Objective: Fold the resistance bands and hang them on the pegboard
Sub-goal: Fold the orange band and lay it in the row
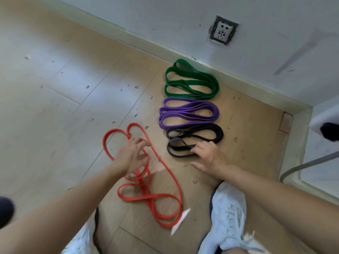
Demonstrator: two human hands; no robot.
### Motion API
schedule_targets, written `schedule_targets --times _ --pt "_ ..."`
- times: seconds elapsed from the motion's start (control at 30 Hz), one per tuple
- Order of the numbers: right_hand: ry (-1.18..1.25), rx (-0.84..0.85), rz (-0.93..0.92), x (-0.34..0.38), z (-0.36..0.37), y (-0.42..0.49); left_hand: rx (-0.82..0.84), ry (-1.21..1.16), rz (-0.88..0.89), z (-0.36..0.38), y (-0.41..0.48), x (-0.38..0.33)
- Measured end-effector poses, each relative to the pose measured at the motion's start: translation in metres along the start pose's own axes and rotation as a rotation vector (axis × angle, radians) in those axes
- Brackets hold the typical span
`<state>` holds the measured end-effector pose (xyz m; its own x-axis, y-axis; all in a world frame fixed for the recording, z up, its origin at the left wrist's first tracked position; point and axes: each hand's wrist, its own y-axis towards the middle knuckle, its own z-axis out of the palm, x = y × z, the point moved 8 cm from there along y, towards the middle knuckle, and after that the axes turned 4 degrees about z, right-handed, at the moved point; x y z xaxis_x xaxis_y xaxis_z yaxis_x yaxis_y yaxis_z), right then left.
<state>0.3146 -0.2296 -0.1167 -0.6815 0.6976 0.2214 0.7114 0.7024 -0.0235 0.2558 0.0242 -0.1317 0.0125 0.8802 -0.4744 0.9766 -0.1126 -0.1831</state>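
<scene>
Folding looks three-quarters done: three bands lie in tidy bundles on the floor (55, 88) and one is loose. The green band (214, 87) sits nearest the wall (183, 24). The purple band (187, 111) lies just beside it at its 6 o'clock, and the black band (218, 135) touches the purple one at that band's 6 o'clock. Each bundle has its long axis running roughly 9 to 3 o'clock, with open loops pointing to 9 and tight bends to 3.

The red band (145, 198) sprawls unfolded at the 8 o'clock side of the black one. Its tangle runs roughly 11 to 5 o'clock, with two loops pointing to 11 and a doubled bend near the right shoe (227, 208).

The right hand (209, 156) rests its bent fingertips on the near strands of the black bundle with the thumb splayed away. It seems to press the bundle flat rather than grasp it. The left hand (132, 154) is released, fingers spread and half bent over the red strands. It is a little blurred, and I see no strand caught in it.

My reading is that the black band is just being set down and the red one is the step in hand. The next move calls for pulling the red tangle straight and doubling it end to end along the same 9-to-3 line. The crossed strands near its middle could snag. No pegboard is in view, so hanging looks like a later step.
</scene>
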Motion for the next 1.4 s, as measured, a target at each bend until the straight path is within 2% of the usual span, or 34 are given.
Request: schedule_targets --times 0.07,0.17,0.23,0.37,0.47,0.6,0.77,0.9,1.1,1.23,1.4 --pt "0.132 0.123 0.026 0.030 0.018 -0.003 0.014 0.049 0.049 -0.001 -0.018 0.007" --pt "0.222 0.408 0.161 0.065 0.046 -0.005 0.110 0.107 0.080 0.010 -0.048 0.015" --pt "0.249 0.485 0.183 0.086 0.056 -0.005 0.189 0.145 0.073 0.022 -0.064 0.019" --pt "0.297 0.514 0.192 0.115 0.050 0.004 0.280 0.084 0.041 0.028 -0.075 0.017" --pt "0.384 0.468 0.128 0.133 0.034 0.015 0.348 -0.032 -0.005 0.006 -0.073 0.002" --pt "0.569 0.409 0.111 0.154 0.000 0.035 0.359 -0.319 -0.040 -0.057 -0.066 -0.023" --pt "0.670 0.320 0.110 0.180 -0.071 0.060 0.342 -0.465 -0.010 -0.160 -0.073 -0.061" --pt "0.615 0.250 0.094 0.201 -0.151 0.075 0.243 -0.422 0.006 -0.239 -0.087 -0.079" --pt "0.564 0.136 0.053 0.223 -0.267 0.079 -0.033 -0.351 0.038 -0.337 -0.116 -0.107" --pt "0.635 0.033 -0.001 0.240 -0.341 0.078 -0.221 -0.446 0.122 -0.392 -0.140 -0.141" --pt "0.779 -0.081 -0.047 0.253 -0.423 0.068 -0.425 -0.673 0.243 -0.450 -0.158 -0.183"
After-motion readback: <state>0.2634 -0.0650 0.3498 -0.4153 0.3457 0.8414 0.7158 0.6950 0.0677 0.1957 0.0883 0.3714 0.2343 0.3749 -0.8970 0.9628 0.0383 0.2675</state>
